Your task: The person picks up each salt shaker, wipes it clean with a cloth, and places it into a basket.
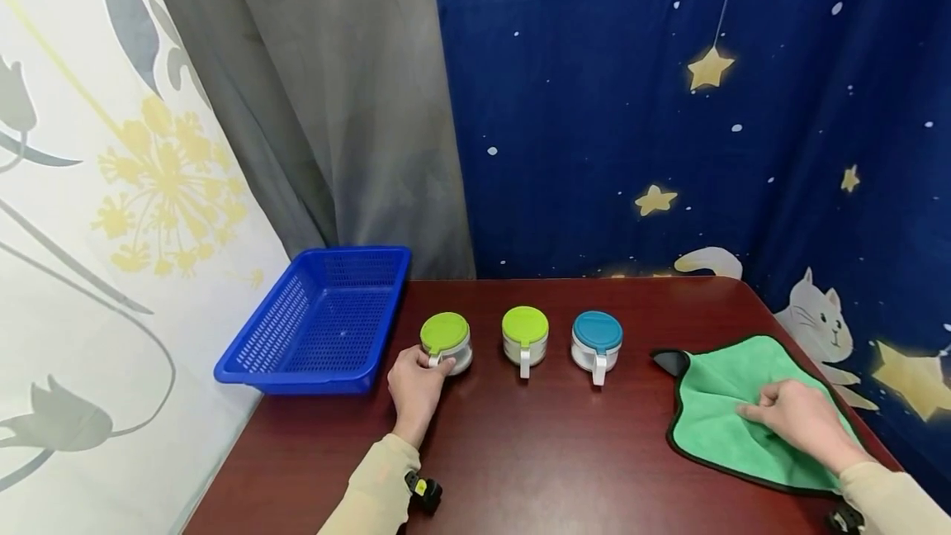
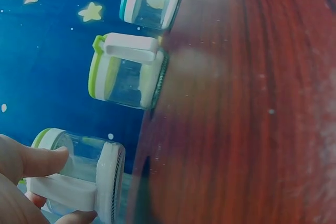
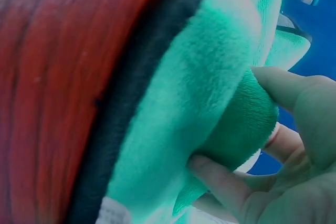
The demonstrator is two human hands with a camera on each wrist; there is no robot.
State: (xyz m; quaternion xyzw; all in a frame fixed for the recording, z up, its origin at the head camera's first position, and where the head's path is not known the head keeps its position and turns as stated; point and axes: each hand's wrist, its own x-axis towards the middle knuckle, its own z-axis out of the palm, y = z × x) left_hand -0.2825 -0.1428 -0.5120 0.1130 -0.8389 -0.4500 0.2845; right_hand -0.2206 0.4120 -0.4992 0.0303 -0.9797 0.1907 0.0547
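Head view, lower centre: left hand (image 1: 413, 384) holds the leftmost jar (image 1: 447, 343), fingers curled round its white handle; the left wrist view shows a finger (image 2: 37, 161) along the clear wall and another under the handle. That jar, with a green lid, stands on the dark red worktop (image 1: 535, 452) just right of the blue basket (image 1: 319, 320), which sits at the worktop's left edge.

Right of it in a row: a second green-lidded jar (image 1: 524, 339), then a blue-lidded jar (image 1: 597, 344), each apart from its neighbour, handles toward the camera.

Lower right of the frame: right hand (image 1: 798, 417) rests on the green cloth (image 1: 731, 403), which lies on the worktop. The right wrist view shows fingers (image 3: 226, 184) and thumb pinching a fold of the cloth (image 3: 210, 103), bunched up between them.

Hands well apart, one at each end of the row.
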